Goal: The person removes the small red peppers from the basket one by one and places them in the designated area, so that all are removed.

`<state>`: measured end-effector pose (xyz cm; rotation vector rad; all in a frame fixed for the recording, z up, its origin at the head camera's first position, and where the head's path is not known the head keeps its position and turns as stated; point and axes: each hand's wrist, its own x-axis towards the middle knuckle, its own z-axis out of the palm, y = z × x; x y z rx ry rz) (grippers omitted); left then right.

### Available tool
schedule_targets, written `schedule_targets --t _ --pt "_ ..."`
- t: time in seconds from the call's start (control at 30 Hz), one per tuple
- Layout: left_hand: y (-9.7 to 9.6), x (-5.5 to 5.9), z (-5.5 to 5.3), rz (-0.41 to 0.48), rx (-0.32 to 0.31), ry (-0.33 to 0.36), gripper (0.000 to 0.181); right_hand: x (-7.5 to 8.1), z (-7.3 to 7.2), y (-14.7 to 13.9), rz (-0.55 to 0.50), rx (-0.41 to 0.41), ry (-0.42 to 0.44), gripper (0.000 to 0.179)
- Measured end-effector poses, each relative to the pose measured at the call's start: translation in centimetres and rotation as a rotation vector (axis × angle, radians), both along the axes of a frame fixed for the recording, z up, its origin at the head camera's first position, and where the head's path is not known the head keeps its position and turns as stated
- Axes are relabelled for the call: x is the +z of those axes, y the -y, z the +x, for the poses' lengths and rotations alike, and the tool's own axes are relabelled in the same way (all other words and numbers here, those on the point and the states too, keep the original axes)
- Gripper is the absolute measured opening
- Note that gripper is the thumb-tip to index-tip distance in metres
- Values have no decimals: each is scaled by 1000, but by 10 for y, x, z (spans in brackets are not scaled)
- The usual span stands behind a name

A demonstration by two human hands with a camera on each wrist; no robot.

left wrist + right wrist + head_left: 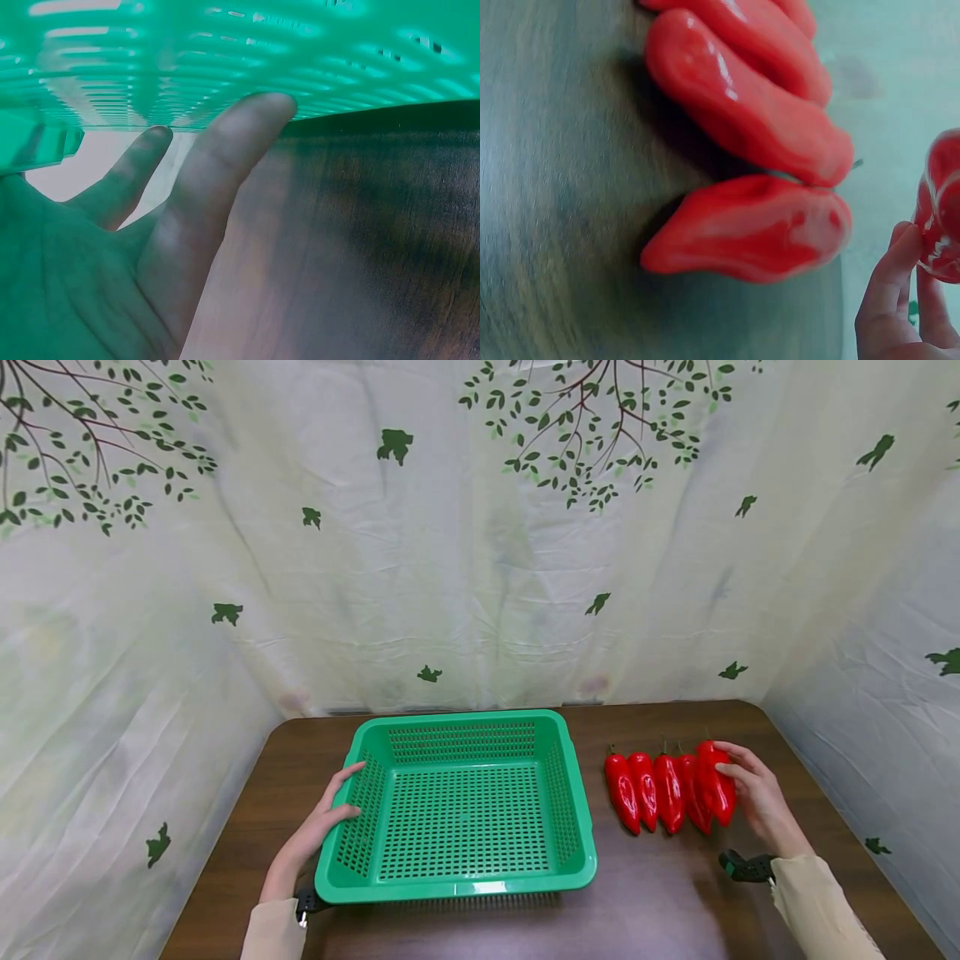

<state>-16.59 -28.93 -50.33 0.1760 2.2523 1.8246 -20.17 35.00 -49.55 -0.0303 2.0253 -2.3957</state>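
A green plastic basket (pixel 457 889) with slotted walls and floor sits left of centre in the head view. My left hand (pixel 315 831) grips its left rim, with thumb and a finger showing over the edge. Seen in the left wrist view, fingers of that hand lie under the slotted basket (pixel 360 52), above the tabletop. On the right, my right hand (pixel 757 793) holds a red pepper (pixel 715 781) between thumb and fingers. That held pepper (pixel 943 202) is at the right edge of the right wrist view, apart from the others.
Several more glossy red peppers (pixel 667 793) lie side by side on the brown wooden table (pixel 637 910), between the basket and my right hand. A pale cloth (pixel 480 568) printed with leaves and branches hangs behind the table and along both sides.
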Motion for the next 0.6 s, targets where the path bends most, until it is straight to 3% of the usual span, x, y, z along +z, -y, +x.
schedule_targets --t 0.2,0.6 --pt "0 0 0 -7 5 -6 65 -4 -2 -7 -10 -32 22 28" --pt "-1 3 1 2 0 -10 66 -13 -3 -19 93 -76 81 28"
